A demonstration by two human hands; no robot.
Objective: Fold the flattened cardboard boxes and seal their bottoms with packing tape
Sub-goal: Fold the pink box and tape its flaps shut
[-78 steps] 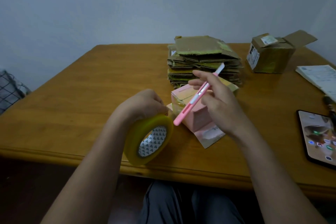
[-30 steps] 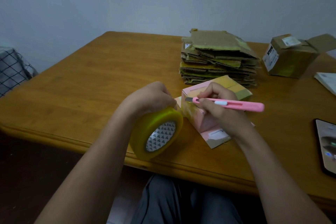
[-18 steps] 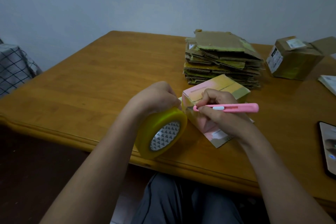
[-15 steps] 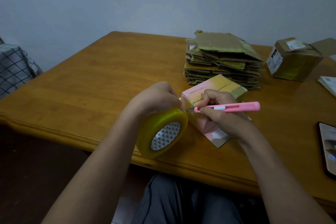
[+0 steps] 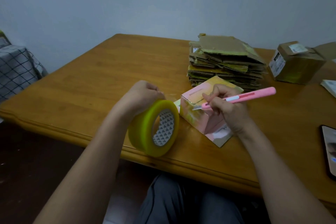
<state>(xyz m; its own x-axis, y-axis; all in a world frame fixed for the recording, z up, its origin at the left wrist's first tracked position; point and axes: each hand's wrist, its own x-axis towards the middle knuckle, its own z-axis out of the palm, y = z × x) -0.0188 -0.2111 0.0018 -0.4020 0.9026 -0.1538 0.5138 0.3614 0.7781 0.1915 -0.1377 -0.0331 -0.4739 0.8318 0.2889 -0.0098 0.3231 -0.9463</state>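
Head view looks down on a wooden table (image 5: 112,71); the left hand (image 5: 140,96) is curled over the top of a roll of yellow packing tape (image 5: 154,127), which stands on edge near the table's front edge, its patterned core facing the camera; a clear strip of tape seems to run from the roll toward the box, though it is faint; the right hand (image 5: 227,107) grips a pink utility knife (image 5: 241,98) like a pen, fingers wrapped round the handle, with the short blade laid against the near top edge of a small pink and yellow cardboard box (image 5: 200,116); that box stands folded just right of the roll, one flap (image 5: 221,136) spread flat on the table beneath the right wrist; directly behind it sits a stack of flattened cardboard boxes (image 5: 223,63), brown with yellowish tape remnants; farther right stands a brown labelled carton (image 5: 294,63) with one flap open; at the right edge lie some papers (image 5: 330,87) and a smartphone (image 5: 329,151) with its screen lit, both cut off by the frame; a checked cloth (image 5: 16,69) shows at the far left, beside the table; the person's dark trousers (image 5: 181,203) show below the table edge.
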